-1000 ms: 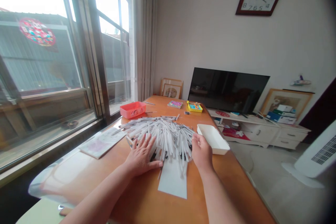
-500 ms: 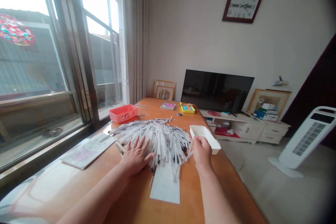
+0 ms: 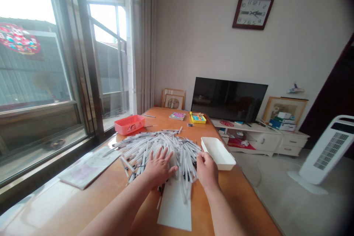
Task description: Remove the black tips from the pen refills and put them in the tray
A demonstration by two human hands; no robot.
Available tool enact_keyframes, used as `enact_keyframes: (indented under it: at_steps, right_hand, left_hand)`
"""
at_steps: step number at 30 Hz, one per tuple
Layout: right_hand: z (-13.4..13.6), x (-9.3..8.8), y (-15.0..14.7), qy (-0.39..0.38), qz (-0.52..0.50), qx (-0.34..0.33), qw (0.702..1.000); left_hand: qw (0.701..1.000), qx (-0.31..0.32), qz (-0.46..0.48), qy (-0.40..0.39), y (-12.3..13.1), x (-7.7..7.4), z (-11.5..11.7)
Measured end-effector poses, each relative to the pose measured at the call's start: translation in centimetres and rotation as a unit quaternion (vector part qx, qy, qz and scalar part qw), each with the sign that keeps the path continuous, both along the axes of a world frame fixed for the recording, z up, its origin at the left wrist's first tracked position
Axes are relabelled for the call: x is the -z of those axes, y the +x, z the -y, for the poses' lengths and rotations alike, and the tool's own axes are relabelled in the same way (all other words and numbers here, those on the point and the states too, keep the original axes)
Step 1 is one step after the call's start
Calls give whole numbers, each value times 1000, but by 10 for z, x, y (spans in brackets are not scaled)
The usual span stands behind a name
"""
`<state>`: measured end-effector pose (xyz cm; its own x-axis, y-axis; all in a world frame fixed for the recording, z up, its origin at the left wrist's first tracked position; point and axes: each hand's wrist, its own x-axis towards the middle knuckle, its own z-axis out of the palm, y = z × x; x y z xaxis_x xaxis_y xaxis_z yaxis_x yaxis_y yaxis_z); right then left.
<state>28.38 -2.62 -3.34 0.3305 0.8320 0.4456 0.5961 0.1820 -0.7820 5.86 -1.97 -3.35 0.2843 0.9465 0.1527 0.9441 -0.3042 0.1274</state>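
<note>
A wide heap of slim translucent white pen-like tubes [image 3: 163,142], some with black ends, lies on the wooden table. My left hand [image 3: 159,166] rests palm down on the near side of the heap, its fingers spread. At the right edge of the heap, my right hand [image 3: 207,169] is closed, thumb against the curled fingers; whatever is inside it is hidden. Just beyond that hand stands a shallow white plastic tray [image 3: 217,151]. A white paper strip [image 3: 175,206] sticks out from under the near part of the heap.
A red plastic basket [image 3: 129,125] stands at the heap's far left, and a thin booklet [image 3: 88,167] lies nearer on that side. Farther back are a colourful pad [image 3: 177,116] and a yellow box [image 3: 197,118]. The table [image 3: 235,195] ends at the right above the floor.
My left hand has slid right across the heap, fingers still spread. My right hand has shifted slightly left, away from the white tray, and stays closed. The view has tilted up a little.
</note>
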Motion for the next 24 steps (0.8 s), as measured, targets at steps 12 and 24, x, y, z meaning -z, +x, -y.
enact_keyframes:
  at_steps: [12,24]
  right_hand:
    - [-2,1,-1,17,-17,5,1000]
    - [-1,1,-7,15,-3,-17,1000]
  left_hand:
    - [1000,-12,-8,-15,-2,4,-56]
    - [1000,-1,-9,-5,5,8,-102]
